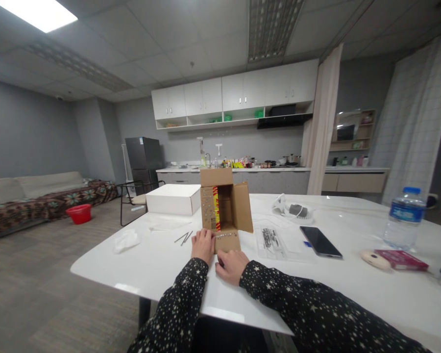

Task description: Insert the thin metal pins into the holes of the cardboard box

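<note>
Both hands at the near edge of the white counter point(106, 272), sleeves dark with a star print. Left hand point(203, 246) lies flat, fingers resting on the front flap of the cardboard box point(226, 208), not gripping. Right hand point(231, 264) is loosely curled on the counter just in front of that flap; can't tell if it pinches anything.

The box: one, brown, lying on its side with the open mouth facing the camera, four flaps spread. Top flap stands up, right flap swings out, front flap lies flat on the counter. Rows of small pale dots run along the left flap and the front flap; too small to identify. A red-and-yellow strip shows inside at the left wall; the rest of the interior is in shadow.

Left of the hands: a few thin metal rods point(184, 238), count unclear, and one crumpled white cloth point(125, 240). Right: one clear plastic bag point(272, 241) with small dark parts inside, not countable; one black phone point(320, 241) face up.

Further back: one flat white box point(173, 198), one white tangle of gear point(292, 209) with a dark insert. Far right: one water bottle point(404, 218), blue cap; one red packet point(402, 260); a dark round item is cut off by the frame edge.
</note>
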Motion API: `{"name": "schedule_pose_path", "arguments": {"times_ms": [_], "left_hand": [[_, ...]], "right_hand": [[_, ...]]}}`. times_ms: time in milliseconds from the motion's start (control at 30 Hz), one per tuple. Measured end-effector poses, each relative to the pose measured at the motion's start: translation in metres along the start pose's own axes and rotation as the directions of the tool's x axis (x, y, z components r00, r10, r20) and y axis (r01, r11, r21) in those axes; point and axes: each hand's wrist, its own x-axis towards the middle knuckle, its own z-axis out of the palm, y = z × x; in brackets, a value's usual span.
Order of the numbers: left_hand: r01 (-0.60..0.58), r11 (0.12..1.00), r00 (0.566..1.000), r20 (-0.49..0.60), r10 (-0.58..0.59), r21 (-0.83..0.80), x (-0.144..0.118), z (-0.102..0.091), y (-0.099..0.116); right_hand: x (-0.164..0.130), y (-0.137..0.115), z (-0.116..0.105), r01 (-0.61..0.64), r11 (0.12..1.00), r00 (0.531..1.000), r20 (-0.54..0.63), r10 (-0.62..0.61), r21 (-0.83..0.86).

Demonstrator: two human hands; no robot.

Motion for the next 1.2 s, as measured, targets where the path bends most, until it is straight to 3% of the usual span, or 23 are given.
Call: {"name": "schedule_pose_path", "arguments": {"times_ms": [367,667,1200], "left_hand": [[-0.004,1.0,1.0,-0.007,0.004,-0.004,0.0011,0.0047,-0.003],[0.014,1.0,1.0,0.004,-0.014,-0.006,0.0011,0.0054,-0.0017],[-0.011,1.0,1.0,0.011,0.011,0.022,-0.0011,-0.0029,0.0016]], "right_hand": [[0.0011,0.001,0.0036,0.028,1.0,0.999,-0.046,-0.028,-0.002],[0.0002,0.0019,0.0019,0.035,0.999,0.999,-0.013,-0.035,0.006],[0.0005,0.0002,0.0016,0.056,0.997,0.998,-0.031,-0.058,-0.047]]}}
